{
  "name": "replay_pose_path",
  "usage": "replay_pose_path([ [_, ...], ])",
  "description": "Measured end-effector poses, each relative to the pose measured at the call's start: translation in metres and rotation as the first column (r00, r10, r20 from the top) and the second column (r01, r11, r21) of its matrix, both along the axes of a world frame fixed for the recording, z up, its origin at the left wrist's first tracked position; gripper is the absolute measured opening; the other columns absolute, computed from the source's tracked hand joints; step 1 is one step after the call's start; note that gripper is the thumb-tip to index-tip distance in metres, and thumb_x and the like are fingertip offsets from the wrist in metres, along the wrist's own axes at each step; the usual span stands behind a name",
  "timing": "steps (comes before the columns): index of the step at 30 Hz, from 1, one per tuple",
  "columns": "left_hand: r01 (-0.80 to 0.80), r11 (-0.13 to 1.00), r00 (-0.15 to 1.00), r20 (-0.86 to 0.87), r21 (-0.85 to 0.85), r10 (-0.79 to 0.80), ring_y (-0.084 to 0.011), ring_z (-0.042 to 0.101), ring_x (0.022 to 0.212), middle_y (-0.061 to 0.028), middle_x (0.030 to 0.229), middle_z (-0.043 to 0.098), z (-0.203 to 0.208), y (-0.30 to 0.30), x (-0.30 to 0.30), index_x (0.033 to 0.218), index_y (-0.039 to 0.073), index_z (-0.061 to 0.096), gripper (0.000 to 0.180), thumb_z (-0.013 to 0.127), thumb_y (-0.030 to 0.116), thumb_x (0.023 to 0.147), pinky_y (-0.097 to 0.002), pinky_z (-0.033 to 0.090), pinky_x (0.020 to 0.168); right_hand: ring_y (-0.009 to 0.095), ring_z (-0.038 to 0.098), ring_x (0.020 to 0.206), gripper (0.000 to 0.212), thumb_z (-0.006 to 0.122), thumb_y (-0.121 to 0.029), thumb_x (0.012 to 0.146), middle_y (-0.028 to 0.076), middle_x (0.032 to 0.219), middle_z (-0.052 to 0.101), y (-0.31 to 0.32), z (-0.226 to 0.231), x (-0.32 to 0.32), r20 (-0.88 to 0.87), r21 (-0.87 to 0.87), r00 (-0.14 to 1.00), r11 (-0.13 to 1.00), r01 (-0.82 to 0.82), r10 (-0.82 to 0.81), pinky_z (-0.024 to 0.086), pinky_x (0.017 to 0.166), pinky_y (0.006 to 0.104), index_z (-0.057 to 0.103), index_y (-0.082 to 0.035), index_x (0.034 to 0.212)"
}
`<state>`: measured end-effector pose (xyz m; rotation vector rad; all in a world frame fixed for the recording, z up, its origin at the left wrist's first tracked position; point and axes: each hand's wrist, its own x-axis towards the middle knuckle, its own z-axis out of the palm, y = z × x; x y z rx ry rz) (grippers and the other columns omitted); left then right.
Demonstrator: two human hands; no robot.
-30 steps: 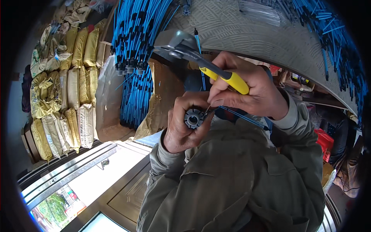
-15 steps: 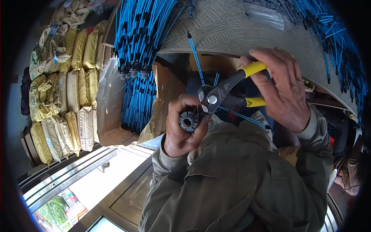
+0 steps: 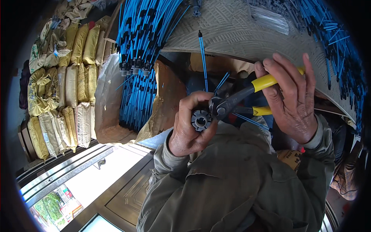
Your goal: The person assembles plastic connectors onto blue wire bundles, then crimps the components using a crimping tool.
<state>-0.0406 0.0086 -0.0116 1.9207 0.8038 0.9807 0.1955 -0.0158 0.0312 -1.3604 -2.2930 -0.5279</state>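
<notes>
My left hand (image 3: 184,129) is closed around a black slotted, round plastic fitting (image 3: 196,123), its hollow end facing up. Thin blue rods with black tips (image 3: 203,58) stick out beyond that hand, and more blue rods (image 3: 251,120) slant off to its right. In my right hand (image 3: 293,104) is a pair of cutting pliers (image 3: 235,101) with yellow grips, their handles spread apart. Its fingers lie fairly straight along the upper grip, with the thumb between the handles. The pliers' jaws rest against the fitting's side, partly hidden by my left fingers.
A patterned grey tabletop (image 3: 228,34) lies ahead, with bundled blue rods (image 3: 148,27) at its left and a blue pile (image 3: 340,50) at its right. An open sack (image 3: 106,104) of blue rods stands left. Filled yellow sacks (image 3: 71,83) are stacked farther left.
Both hands have shifted slightly right in the picture. The right fingers have straightened along the upper grip. The plier jaws now sit lower, closer to the fitting and left fingers.
</notes>
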Motion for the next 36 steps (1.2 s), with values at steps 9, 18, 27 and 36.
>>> replay_pose_path([
  [9, 0.066, 0.992, 0.995, 0.077, -0.108, -0.058, -0.0129, 0.052, 0.086, -0.011, 0.101, 0.052, 0.002, 0.001, 0.001, 0.113, -0.001, 0.038, 0.042, 0.057, -0.005, 0.076, -0.0246, 0.042, 0.077, 0.025, 0.053, 0.092, 0.03, 0.061, -0.006, 0.083, 0.008, 0.109, 0.05, -0.006, 0.032, 0.006, 0.329, 0.071, 0.944, 0.996, -0.045, 0.019, 0.045, 0.079, 0.0427, 0.052, -0.002, 0.112],
  [18, -0.151, 0.973, 0.982, 0.138, 0.176, 0.127, -0.0226, 0.056, 0.072, -0.0135, 0.089, 0.057, -0.009, 0.007, 0.012, 0.103, 0.0, 0.044, 0.042, 0.053, -0.009, 0.062, -0.0302, 0.045, 0.065, 0.028, 0.052, 0.078, 0.024, 0.063, -0.003, 0.076, 0.014, 0.097, 0.05, -0.029, -0.004, -0.019, 0.01, -0.19, 1.0, 0.982, 0.025, -0.024, 0.043, 0.058, 0.0363, 0.058, 0.003, 0.098],
  [27, -0.054, 0.991, 0.985, 0.169, 0.125, 0.032, -0.0197, 0.054, 0.068, -0.0109, 0.083, 0.055, 0.003, 0.011, 0.011, 0.098, 0.002, 0.045, 0.036, 0.055, -0.01, 0.065, -0.0283, 0.042, 0.061, 0.023, 0.055, 0.092, 0.027, 0.073, -0.008, 0.072, 0.007, 0.102, 0.053, -0.019, -0.02, -0.019, -0.037, 0.249, 0.969, 0.936, 0.247, -0.246, 0.039, 0.086, 0.0395, 0.063, -0.009, 0.097],
  [36, -0.068, 0.994, 0.985, 0.166, 0.083, 0.054, -0.0176, 0.052, 0.065, -0.0101, 0.079, 0.053, 0.005, 0.006, 0.012, 0.096, 0.003, 0.044, 0.03, 0.057, -0.009, 0.071, -0.0261, 0.041, 0.06, 0.02, 0.048, 0.112, 0.028, 0.077, -0.02, 0.071, 0.0, 0.115, 0.046, 0.032, -0.005, 0.005, 0.22, 0.67, 0.969, 0.739, -0.066, -0.113, 0.019, 0.107, 0.0462, 0.063, -0.016, 0.094],
])
